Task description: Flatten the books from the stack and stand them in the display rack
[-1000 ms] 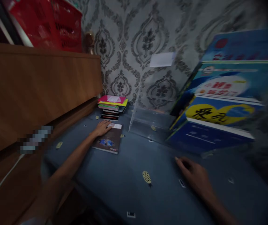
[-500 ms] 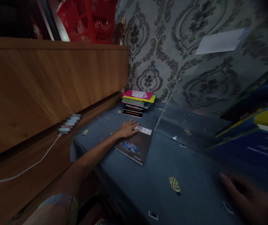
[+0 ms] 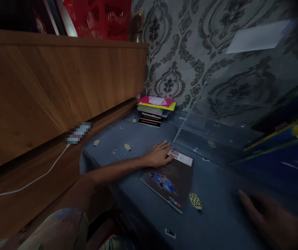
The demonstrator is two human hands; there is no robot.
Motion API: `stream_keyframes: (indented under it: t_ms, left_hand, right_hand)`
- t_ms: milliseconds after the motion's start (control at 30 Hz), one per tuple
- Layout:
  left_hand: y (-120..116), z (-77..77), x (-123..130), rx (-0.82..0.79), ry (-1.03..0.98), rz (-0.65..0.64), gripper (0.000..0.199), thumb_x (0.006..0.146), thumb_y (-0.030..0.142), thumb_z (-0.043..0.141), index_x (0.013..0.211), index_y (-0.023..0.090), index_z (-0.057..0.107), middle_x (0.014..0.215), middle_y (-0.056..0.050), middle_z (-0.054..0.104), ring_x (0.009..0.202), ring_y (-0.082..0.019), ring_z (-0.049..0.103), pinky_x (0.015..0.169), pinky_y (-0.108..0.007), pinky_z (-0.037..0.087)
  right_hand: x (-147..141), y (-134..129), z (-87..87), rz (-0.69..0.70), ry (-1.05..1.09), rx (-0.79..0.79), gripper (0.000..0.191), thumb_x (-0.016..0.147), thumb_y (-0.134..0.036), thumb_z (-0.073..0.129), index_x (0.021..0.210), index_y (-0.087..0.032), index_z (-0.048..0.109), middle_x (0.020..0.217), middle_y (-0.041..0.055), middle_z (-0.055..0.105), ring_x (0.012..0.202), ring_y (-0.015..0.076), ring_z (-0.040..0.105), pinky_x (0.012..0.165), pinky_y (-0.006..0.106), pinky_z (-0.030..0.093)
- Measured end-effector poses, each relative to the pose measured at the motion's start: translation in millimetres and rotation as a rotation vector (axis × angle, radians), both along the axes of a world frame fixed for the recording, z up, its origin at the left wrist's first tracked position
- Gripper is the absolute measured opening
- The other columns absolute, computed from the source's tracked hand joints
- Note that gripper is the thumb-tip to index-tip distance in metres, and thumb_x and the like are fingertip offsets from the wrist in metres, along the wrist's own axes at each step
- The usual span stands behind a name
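A dark book (image 3: 171, 180) with a blue picture and a white label lies flat on the blue patterned tablecloth (image 3: 149, 135). My left hand (image 3: 159, 154) rests palm down over the book's upper left corner, its fingers stretched out. At the lower right, my right hand (image 3: 268, 215) is dim and blurred above the cloth. Its thumb points up and left, while the other fingers are lost in shadow. Whether it holds anything does not show.
A stack of books and papers (image 3: 155, 107) stands at the back by the wall. Clear plastic sheeting (image 3: 211, 128) stands at the right beside a blue-and-yellow object (image 3: 289, 166). Left are a wooden cabinet (image 3: 68, 80), a red basket (image 3: 104, 21) and a blurred-out device (image 3: 78, 133) on a white cable.
The book has slid right and toward me under my left hand, away from the stack. My right hand stays in nearly the same place. The view has shifted slightly.
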State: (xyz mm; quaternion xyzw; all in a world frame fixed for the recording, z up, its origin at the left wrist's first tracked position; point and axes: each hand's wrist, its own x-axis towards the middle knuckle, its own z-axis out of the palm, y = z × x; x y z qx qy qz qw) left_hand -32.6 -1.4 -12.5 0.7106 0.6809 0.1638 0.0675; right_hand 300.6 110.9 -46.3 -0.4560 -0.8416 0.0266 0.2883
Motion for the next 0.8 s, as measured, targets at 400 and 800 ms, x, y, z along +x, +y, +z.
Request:
stream_keyframes:
  t_ms: [400,800]
  left_hand:
    - [11,10.7,82,0.048,0.037,-0.185,0.043,0.104,0.038,0.039,0.134,0.011,0.054,0.149,-0.017,0.053,0.148,-0.028,0.038,0.119,-0.043,0.034]
    - [15,2.2,92,0.021,-0.005,-0.264,0.044,0.103,0.028,0.035,0.139,0.007,0.049,0.155,-0.018,0.046,0.152,-0.027,0.030,0.122,-0.044,0.030]
  right_hand:
    - [-39,-46,14.6,0.465,0.069,0.250,0.042,0.100,-0.052,0.039,0.118,-0.026,0.066,0.119,0.0110,0.074,0.102,0.0314,0.073,0.083,0.049,0.062]
    - [-39,-42,2.1,0.502,-0.037,0.077,0.051,0.100,-0.052,0.038,0.130,-0.020,0.064,0.136,0.0151,0.066,0.124,0.0324,0.064,0.100,0.053,0.056]
